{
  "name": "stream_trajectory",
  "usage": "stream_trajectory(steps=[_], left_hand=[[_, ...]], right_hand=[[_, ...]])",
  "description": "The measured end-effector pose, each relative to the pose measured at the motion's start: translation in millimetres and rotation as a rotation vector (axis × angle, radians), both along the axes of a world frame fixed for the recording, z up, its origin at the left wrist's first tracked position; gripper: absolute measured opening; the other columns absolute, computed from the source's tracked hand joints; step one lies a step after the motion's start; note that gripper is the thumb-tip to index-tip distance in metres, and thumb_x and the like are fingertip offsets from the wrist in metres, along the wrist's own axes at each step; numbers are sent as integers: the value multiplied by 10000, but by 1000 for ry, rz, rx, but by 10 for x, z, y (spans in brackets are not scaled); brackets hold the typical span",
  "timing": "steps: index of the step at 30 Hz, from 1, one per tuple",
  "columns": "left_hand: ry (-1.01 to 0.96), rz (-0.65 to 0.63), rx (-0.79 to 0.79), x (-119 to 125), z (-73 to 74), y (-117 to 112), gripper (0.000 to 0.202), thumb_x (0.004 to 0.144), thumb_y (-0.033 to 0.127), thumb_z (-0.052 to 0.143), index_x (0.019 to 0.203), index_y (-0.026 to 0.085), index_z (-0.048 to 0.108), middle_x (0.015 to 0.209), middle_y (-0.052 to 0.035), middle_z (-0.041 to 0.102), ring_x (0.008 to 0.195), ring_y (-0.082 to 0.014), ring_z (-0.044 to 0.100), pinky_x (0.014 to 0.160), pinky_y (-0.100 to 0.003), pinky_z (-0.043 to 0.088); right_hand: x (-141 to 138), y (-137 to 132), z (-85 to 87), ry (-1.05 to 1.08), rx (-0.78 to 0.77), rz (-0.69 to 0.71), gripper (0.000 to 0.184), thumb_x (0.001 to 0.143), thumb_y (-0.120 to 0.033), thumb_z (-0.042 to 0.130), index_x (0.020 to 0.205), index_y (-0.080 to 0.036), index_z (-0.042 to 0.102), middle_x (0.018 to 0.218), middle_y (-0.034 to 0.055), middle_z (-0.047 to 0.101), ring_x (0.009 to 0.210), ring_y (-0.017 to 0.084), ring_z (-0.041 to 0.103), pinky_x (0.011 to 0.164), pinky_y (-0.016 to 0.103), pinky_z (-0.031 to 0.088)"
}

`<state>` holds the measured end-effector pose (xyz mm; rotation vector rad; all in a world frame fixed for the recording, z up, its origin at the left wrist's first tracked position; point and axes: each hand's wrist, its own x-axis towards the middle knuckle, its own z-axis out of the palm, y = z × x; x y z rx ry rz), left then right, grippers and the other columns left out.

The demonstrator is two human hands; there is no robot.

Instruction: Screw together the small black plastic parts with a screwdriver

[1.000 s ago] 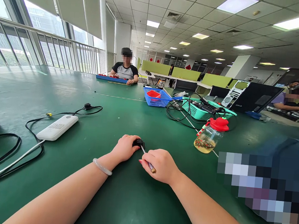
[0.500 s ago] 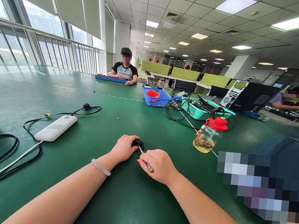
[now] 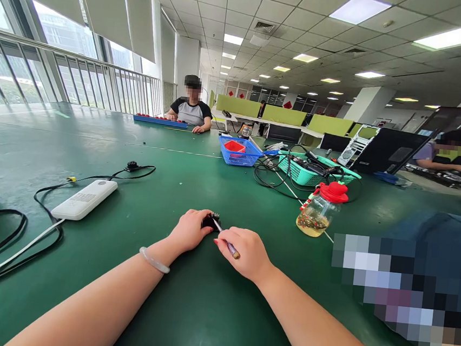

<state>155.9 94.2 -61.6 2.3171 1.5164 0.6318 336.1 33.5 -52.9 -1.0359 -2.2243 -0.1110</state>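
My left hand (image 3: 191,230), with a pale bangle on its wrist, has its fingers closed around a small black part (image 3: 208,223) on the green table. Small prongs or bristles seem to stick up from the part's top edge; its exact kind is too small to make out. In my right hand (image 3: 246,252) is a slim screwdriver (image 3: 232,249) with a thin metal shaft and a brownish handle. Its tip slants up and left to the black part, seeming to touch it. My fingers partly cover both things.
Left lies a white power bank (image 3: 85,199) with black cables. A red-lidded jar (image 3: 318,211) stands to the right, behind it a teal basket (image 3: 296,171) of cables and a blue basket (image 3: 240,157). Across the table sits a person (image 3: 191,109); dark cloth (image 3: 443,253) lies at right.
The black part appears turned or tipped in my left hand, its pronged edge now upward. The screwdriver has shifted slightly with my right hand. Across the table, the blue tray has moved left.
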Motion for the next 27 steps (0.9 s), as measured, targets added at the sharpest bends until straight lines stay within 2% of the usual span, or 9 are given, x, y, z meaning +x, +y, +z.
stream_trajectory(steps=[7,10,13,15,20,27], left_hand=[[6,-5,-6,-2,-20,9,425,819,264,583,1241,218,567,1181,-66,680,1156,-280,548,1007,-418,434],[13,-5,-2,-8,-20,-2,453,805,278,601,1250,202,561,1199,-82,668,1172,-290,535,1024,-431,423],[20,-6,8,-8,-15,-14,469,781,281,621,1240,197,571,1196,-84,667,1178,-298,523,1036,-438,414],[17,1,6,-5,-8,-18,463,773,282,628,1227,198,582,1182,-82,673,1171,-297,522,1034,-437,417],[8,-3,-21,-2,11,-16,392,767,271,645,1157,239,630,1140,-62,687,1151,-282,535,1016,-426,429],[-11,8,-46,-12,13,-12,373,763,285,662,1135,261,650,1092,-58,694,1133,-271,552,990,-401,446]], right_hand=[[47,55,-1,223,-199,-97,181,888,-316,521,773,-219,622,689,-10,600,593,117,507,572,216,374],[72,106,-26,393,-289,-127,151,857,-346,551,852,-221,636,720,0,621,608,131,529,573,222,412],[97,146,-49,611,-419,-107,263,861,-423,534,958,-203,641,732,17,634,550,130,541,536,235,443],[113,161,-58,708,-475,-101,338,877,-480,499,954,-187,649,690,18,616,506,125,531,505,240,439],[124,183,-79,787,-477,-130,439,884,-574,466,852,-174,644,582,-9,531,469,115,473,463,235,390],[99,249,-110,929,-637,-95,516,803,-668,527,835,-165,636,577,-26,524,424,99,461,462,242,400]])
